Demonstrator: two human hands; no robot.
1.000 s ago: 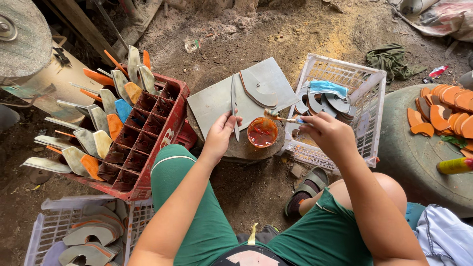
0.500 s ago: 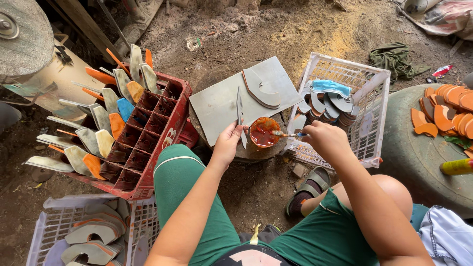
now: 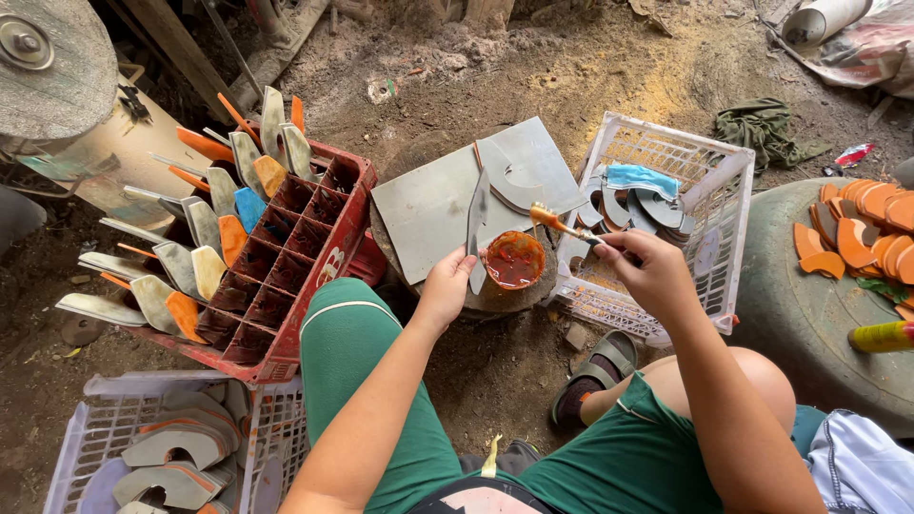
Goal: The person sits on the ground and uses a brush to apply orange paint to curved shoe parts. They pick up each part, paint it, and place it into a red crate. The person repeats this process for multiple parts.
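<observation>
**Orange paint, grey blades**

Green shorts (image 3: 381,400) and a green shirt (image 3: 628,466) fill the near edge, above one sandalled foot (image 3: 586,385) on the dirt floor (image 3: 609,86). At lower left a white plastic crate (image 3: 86,438) holds curved grey pieces edged with orange.

The left hand (image 3: 445,290) has its grip clenched on the lower end of a grey metal blade (image 3: 475,224), which stands nearly upright, tip pointing away, just left of the paint pot. The right hand (image 3: 655,271) has its grip pinched on a small brush (image 3: 562,222) whose orange-tipped bristles hang just above and to the right of the round pot of orange paint (image 3: 514,260). The pot sits on a round stump-like block that serves as the counter (image 3: 519,300), and a grey metal sheet (image 3: 447,205) lies across it behind.

To the left, a red compartmented crate (image 3: 286,247) has grey and orange blades propped along its far side. To the right, a white basket (image 3: 666,219) holds curved grey blades and a blue cloth (image 3: 643,178). Farther right, orange-painted pieces (image 3: 857,224) lie on a round grey slab (image 3: 809,314).
</observation>
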